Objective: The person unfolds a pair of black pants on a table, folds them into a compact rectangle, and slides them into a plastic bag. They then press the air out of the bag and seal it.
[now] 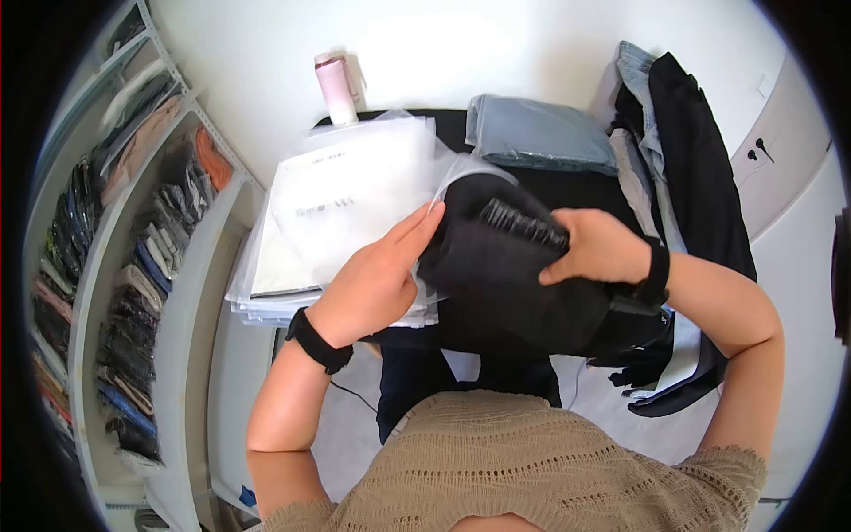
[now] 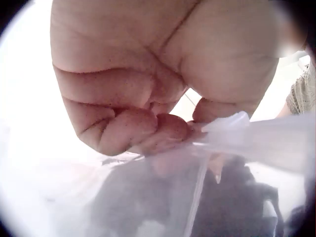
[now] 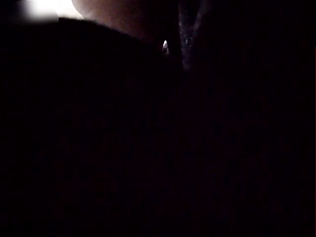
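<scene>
A folded black garment (image 1: 492, 257) with a strip of pale marks lies across the front of the black table. My right hand (image 1: 607, 248) grips its right end, thumb on the near side. In the right wrist view dark cloth (image 3: 158, 148) fills nearly everything, so most of that hand is hidden. The mouth of a clear plastic bag (image 1: 456, 168) meets the garment's left end. At that mouth my left hand (image 1: 368, 284) pinches the bag's edge. Curled fingers (image 2: 131, 128) show against the clear plastic (image 2: 192, 197) in the left wrist view, with something dark behind the film.
A stack of clear and white plastic bags (image 1: 310, 195) covers the table's left part. Behind stand a pink bottle (image 1: 338, 89) and a bagged blue-grey garment (image 1: 541, 133). Clothes (image 1: 700, 160) are heaped over the right edge. Shelves (image 1: 191, 266) of bagged clothes line the left.
</scene>
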### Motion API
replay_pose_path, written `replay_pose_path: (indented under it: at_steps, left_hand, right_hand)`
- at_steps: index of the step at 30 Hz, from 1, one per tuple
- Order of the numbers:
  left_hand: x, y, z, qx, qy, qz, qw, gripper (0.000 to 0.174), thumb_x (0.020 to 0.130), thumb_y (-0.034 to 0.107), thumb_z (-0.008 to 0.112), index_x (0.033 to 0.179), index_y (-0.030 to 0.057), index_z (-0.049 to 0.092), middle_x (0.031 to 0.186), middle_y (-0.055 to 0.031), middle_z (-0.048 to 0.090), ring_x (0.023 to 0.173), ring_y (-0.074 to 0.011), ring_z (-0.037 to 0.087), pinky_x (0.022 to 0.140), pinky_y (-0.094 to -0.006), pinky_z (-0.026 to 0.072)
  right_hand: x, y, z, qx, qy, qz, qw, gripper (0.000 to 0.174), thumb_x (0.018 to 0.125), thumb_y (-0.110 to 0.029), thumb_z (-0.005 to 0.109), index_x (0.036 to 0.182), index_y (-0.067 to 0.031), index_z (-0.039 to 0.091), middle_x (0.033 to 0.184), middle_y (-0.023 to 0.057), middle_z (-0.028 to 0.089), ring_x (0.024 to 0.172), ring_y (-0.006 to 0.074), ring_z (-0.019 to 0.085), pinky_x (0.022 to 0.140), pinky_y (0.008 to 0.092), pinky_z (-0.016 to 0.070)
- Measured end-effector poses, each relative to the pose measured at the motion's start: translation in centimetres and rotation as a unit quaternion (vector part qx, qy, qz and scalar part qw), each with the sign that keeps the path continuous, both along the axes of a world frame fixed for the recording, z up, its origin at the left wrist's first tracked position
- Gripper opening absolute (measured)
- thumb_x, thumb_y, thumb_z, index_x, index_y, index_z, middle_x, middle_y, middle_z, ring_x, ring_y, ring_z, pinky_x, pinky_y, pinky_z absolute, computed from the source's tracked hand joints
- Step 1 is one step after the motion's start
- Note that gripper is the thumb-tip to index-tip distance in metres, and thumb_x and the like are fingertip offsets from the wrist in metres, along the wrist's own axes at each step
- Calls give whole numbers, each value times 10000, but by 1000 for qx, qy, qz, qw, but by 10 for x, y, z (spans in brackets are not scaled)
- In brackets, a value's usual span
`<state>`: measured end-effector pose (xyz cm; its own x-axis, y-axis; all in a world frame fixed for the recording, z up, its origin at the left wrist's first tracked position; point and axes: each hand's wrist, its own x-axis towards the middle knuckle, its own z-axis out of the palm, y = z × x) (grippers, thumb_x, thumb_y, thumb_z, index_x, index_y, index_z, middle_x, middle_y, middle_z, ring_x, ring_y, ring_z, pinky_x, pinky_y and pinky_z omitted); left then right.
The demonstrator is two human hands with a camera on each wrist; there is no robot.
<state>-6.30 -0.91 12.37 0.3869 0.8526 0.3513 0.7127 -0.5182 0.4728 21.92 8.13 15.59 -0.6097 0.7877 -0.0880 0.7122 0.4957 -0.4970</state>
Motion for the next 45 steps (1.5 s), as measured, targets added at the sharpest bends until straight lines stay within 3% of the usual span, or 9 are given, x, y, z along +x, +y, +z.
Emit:
replay_pose_path:
  at_steps: [7, 9, 10, 14, 25, 38, 39, 41, 45]
  left_hand:
    - [-9, 1, 8, -189, -34, -10, 981, 651, 812, -39, 507, 1433, 30, 324, 1406, -199, 427, 1236, -322, 483, 1001, -339, 409]
    - [-18, 17, -13, -55, -135, -69, 987, 545, 924, 47, 515, 1442, 57, 346, 1314, -82, 516, 715, -119, 474, 667, -247, 443]
    - [-14, 13, 1, -148, -184, -34, 971, 444, 996, 162, 452, 1416, 34, 387, 1240, -52, 558, 691, -107, 453, 695, -240, 444]
    - [-10, 21, 1, -179, -221, -10, 959, 441, 997, 176, 448, 1400, 5, 395, 1239, -79, 571, 787, -125, 529, 749, -262, 458]
    - [26, 28, 14, 136, 64, 47, 988, 533, 767, -61, 489, 1290, 37, 515, 1295, -169, 544, 1110, -344, 563, 900, -388, 490]
    - [109, 7, 24, 198, 147, -181, 952, 440, 784, 31, 527, 1222, -6, 526, 1255, -116, 556, 740, -270, 643, 613, -321, 531]
    - [112, 3, 24, 178, 175, -194, 949, 457, 777, 38, 535, 1232, -7, 522, 1230, -118, 561, 703, -240, 633, 589, -310, 521]
    - [120, -9, 26, 192, 156, -245, 937, 490, 757, 43, 548, 1243, -18, 516, 1232, -124, 549, 682, -216, 623, 571, -305, 508]
    - [132, -31, 15, 193, 174, -284, 923, 485, 756, 70, 549, 1224, -52, 520, 1315, -174, 495, 616, -202, 582, 529, -296, 485]
  right_hand:
    - [-3, 11, 3, -174, 154, -101, 967, 459, 674, -98, 805, 1055, 63, 607, 942, 122, 682, 866, 203, 651, 817, 288, 491]
    - [-5, 13, 1, -228, 178, -113, 951, 450, 686, -79, 799, 1063, 68, 602, 951, 119, 678, 863, 194, 647, 819, 284, 494]
    - [-5, 14, -1, -234, 186, -97, 949, 486, 672, -97, 810, 1073, 75, 596, 949, 130, 676, 861, 202, 647, 809, 288, 497]
    - [-11, 9, -1, -188, 139, -79, 969, 493, 654, -110, 820, 1059, 72, 606, 931, 131, 680, 852, 206, 649, 807, 292, 497]
    - [-16, 17, -17, -79, 51, -31, 995, 519, 618, -271, 820, 988, 47, 642, 863, 173, 681, 830, 285, 657, 781, 328, 491]
    - [-4, 9, -62, 139, 171, -18, 975, 465, 724, -343, 749, 985, 18, 613, 839, 233, 625, 846, 359, 614, 757, 388, 469]
    - [-6, 6, -57, -47, 257, -47, 964, 466, 725, -327, 755, 994, 28, 615, 877, 221, 632, 871, 353, 606, 780, 380, 465]
    - [-11, 2, -68, -80, 340, -69, 935, 529, 741, -264, 761, 1134, 30, 565, 938, 87, 635, 846, 148, 564, 777, 303, 466]
    - [-23, -15, -60, -133, 371, -230, 890, 624, 727, -232, 781, 1184, 87, 500, 1029, 154, 599, 899, 177, 565, 798, 316, 467]
